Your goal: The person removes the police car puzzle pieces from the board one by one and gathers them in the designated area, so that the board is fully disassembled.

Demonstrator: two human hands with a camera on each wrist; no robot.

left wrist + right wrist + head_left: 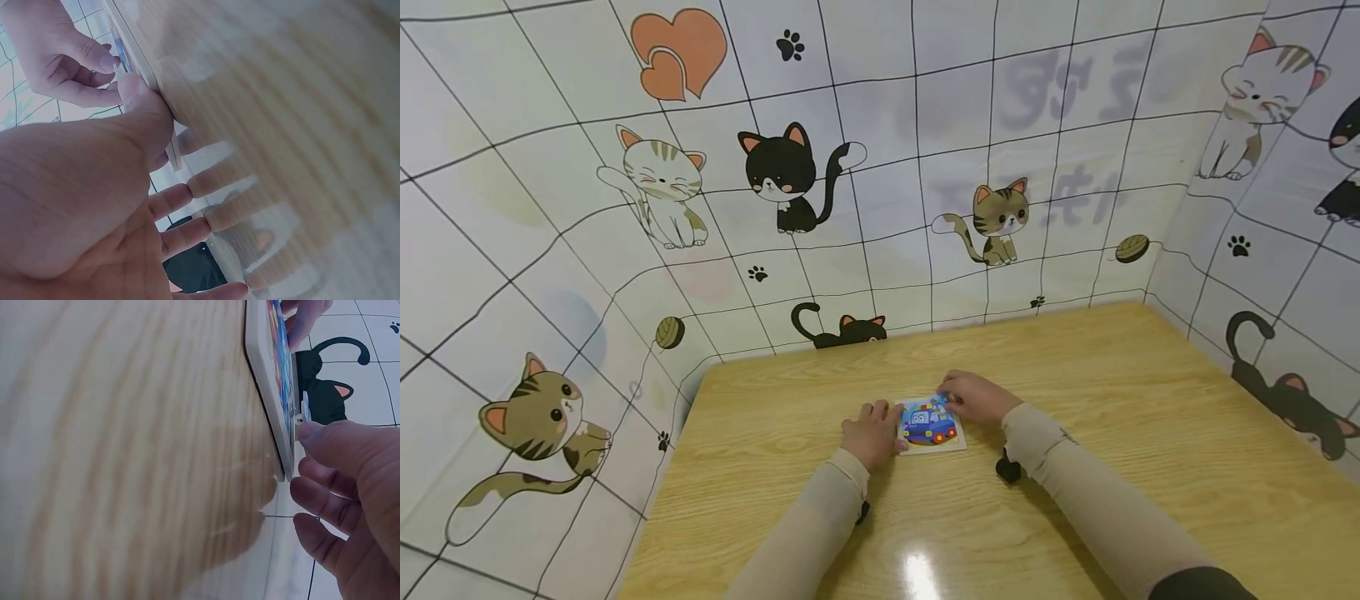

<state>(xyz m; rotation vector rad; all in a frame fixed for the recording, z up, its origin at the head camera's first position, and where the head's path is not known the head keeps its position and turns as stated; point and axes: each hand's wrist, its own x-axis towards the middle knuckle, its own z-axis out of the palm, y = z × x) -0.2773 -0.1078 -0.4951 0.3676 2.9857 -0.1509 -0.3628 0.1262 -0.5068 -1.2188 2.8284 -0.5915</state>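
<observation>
Only wrist views clearly show right hand (pixel 374 500) pinching a piece (pixel 305 406), left hand (pixel 106 194) outspread against board (pixel 931 425).

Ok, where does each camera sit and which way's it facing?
Head: on the head, facing forward and down at the picture board; left hand, right hand, sleeves show.
Left wrist: on that wrist, facing the picture board's edge; both hands show.
Right wrist: likewise; right hand and part of the left show.
Wrist views share tabletop.

Cat-print sheeting (pixel 880 108) walling a wooden table (pixel 1075 367) suggests a screened-off booth.
</observation>
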